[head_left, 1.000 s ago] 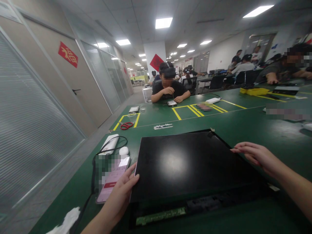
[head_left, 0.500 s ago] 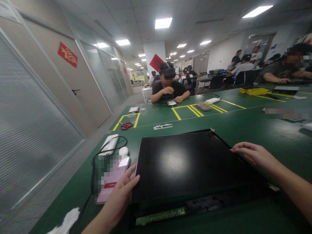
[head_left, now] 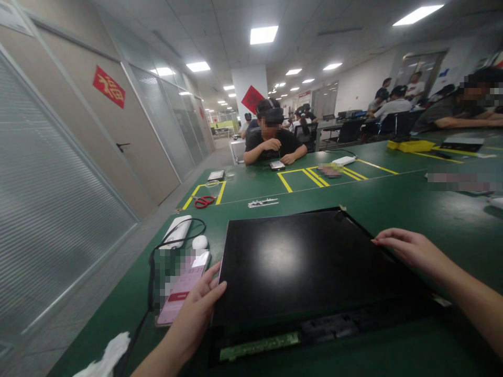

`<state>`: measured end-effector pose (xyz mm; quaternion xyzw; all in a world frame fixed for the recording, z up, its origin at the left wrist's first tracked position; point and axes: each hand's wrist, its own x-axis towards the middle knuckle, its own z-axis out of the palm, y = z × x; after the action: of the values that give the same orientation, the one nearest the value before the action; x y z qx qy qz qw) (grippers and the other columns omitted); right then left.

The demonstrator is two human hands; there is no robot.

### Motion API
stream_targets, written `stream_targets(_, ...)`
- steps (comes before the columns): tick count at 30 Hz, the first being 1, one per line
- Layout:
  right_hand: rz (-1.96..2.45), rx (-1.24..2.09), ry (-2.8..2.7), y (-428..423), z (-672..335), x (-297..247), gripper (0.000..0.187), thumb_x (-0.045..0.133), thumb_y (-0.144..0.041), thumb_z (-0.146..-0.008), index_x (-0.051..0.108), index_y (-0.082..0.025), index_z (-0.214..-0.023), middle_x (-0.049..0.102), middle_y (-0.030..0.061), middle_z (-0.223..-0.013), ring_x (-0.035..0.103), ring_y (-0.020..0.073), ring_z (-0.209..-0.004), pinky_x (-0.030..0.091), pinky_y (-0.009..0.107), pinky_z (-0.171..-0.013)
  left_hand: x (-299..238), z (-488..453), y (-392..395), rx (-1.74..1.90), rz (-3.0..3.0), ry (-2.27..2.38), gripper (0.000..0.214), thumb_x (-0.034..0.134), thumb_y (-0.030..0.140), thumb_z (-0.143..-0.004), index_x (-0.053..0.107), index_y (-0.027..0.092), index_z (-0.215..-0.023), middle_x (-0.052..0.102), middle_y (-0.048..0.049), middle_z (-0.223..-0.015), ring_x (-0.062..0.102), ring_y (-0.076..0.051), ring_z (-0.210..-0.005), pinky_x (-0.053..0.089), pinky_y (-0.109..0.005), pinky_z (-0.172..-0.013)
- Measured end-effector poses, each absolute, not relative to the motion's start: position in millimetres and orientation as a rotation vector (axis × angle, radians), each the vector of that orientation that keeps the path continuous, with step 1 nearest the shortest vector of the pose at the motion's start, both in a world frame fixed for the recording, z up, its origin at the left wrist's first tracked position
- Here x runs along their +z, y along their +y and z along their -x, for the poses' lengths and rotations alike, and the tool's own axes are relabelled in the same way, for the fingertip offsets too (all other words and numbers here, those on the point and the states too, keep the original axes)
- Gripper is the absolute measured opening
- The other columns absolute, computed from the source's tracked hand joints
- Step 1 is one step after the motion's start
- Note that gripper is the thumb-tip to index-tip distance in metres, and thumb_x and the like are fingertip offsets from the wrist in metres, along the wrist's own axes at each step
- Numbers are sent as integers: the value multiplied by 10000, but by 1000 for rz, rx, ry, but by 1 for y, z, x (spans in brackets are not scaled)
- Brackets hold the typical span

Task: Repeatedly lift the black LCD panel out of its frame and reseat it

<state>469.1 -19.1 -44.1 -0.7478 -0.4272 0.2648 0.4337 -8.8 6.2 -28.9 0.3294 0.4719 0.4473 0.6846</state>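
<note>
A black, glossy LCD panel (head_left: 314,262) lies flat on the green table in front of me. Along its near edge runs a green circuit board strip (head_left: 259,346). My left hand (head_left: 202,298) grips the panel's left edge, thumb on top and fingers at the side, partly hidden. On the right, my right hand (head_left: 404,248) pinches the thin right edge between thumb and fingertips. A small pale tab (head_left: 440,300) shows at the near right corner, and another pale bit (head_left: 342,208) at the far corner.
Left of the panel lie a phone (head_left: 184,290), a white round case (head_left: 200,242) and a white power bank (head_left: 176,232) with a black cable. Farther off are red-handled scissors (head_left: 204,201) and white scraps (head_left: 262,203). A person (head_left: 273,139) works across the table (head_left: 236,188).
</note>
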Motion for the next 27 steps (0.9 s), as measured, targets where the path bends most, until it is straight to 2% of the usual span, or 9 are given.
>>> stream_targets(2, 1889, 597, -1109, -18, -469, -44, 226, 706, -458, -642, 737, -240, -697, 740, 37, -770, 650, 231, -774, 452, 307, -663, -32, 10, 7, 1010, -737, 1054, 866, 927, 224, -651, 568, 198, -1439, 798, -146, -1144, 745, -368, -1077, 581, -435, -941)
stream_targets(5, 1951, 570, -1141, -18, -469, -43, 215, 681, -457, -664, 733, -250, -692, 761, 30, -789, 669, 254, -816, 466, 337, -747, -35, 11, 8, 1018, -730, 1044, 878, 919, 209, -662, 551, 198, -1458, 795, -148, -1156, 744, -365, -1081, 579, -440, -948)
stream_targets(27, 2052, 515, -1202, -18, -469, -45, 212, 640, -453, -709, 736, -265, -721, 772, 29, -807, 686, 265, -815, 448, 359, -759, -32, 10, 6, 990, -790, 1016, 861, 921, 231, -669, 554, 181, -1446, 788, -154, -1173, 741, -367, -1085, 589, -425, -916)
